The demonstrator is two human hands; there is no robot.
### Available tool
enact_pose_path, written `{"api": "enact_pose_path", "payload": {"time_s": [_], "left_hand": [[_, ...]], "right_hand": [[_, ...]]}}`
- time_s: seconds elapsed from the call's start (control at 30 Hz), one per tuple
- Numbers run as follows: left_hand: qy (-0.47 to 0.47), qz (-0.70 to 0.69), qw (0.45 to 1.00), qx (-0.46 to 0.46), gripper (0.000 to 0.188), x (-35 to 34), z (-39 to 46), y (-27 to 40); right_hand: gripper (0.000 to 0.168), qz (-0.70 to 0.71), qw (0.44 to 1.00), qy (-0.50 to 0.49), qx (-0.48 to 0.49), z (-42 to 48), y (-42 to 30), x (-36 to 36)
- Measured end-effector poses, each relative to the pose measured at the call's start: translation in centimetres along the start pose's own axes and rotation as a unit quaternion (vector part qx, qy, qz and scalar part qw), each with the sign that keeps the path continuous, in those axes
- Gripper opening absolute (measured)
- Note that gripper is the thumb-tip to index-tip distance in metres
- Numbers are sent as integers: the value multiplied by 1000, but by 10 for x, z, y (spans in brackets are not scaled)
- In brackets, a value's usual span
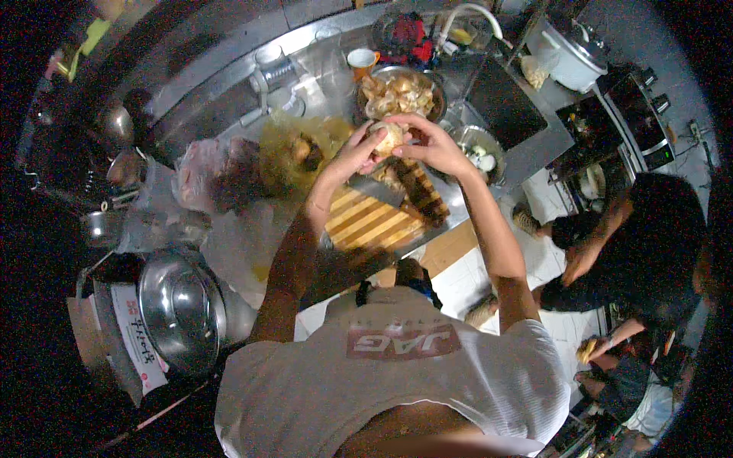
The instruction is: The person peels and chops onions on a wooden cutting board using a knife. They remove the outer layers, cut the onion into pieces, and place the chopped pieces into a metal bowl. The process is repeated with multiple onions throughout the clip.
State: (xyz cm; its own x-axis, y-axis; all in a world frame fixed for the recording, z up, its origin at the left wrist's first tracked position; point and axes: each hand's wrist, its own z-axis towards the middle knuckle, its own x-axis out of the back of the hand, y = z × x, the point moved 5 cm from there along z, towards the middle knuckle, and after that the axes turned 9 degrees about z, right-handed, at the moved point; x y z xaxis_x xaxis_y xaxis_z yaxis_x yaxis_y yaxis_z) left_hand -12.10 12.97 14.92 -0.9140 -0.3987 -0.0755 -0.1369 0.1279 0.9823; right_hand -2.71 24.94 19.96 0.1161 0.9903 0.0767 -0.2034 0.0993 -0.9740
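My left hand [362, 151] and my right hand [429, 143] hold a pale round bulb, apparently an onion [390, 137], between their fingers over the steel counter. Just beyond them, brownish onion skins [401, 94] fill a round bowl. To the right, peeled white onions [484, 161] lie in a metal bowl [499, 150]. Below my hands is a striped wooden cutting board [372, 220], with a darker striped piece [424, 189] and loose skins [388, 177] beside it. A yellow mesh bag [280, 134] with a few bulbs inside sits left of my left hand.
Two other people, one in dark clothing [658, 246], are at the right. An orange cup [362, 62] and a white curved faucet [475, 8] stand at the back. A large pot [564, 54] sits near the stove [595, 120]. Left are filled plastic bags [209, 172] and a steel basin [180, 315].
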Motion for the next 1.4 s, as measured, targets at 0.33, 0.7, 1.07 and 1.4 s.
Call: {"api": "enact_pose_path", "payload": {"time_s": [0.33, 0.7, 1.07, 1.4], "left_hand": [[14, -62, 997, -37, 44, 4, 115, 24], [184, -51, 978, -84, 34, -2, 162, 28], [194, -89, 970, -121, 37, 20, 190, 10], [371, 303, 866, -144, 36, 13, 170, 44]], "right_hand": [[45, -183, 964, 105, 160, 55, 0, 77], [29, -270, 924, 120, 245, 66, 7, 122], [21, -206, 935, 70, 280, 90, 20, 134], [27, -202, 928, 24, 313, 100, 53, 147]]}}
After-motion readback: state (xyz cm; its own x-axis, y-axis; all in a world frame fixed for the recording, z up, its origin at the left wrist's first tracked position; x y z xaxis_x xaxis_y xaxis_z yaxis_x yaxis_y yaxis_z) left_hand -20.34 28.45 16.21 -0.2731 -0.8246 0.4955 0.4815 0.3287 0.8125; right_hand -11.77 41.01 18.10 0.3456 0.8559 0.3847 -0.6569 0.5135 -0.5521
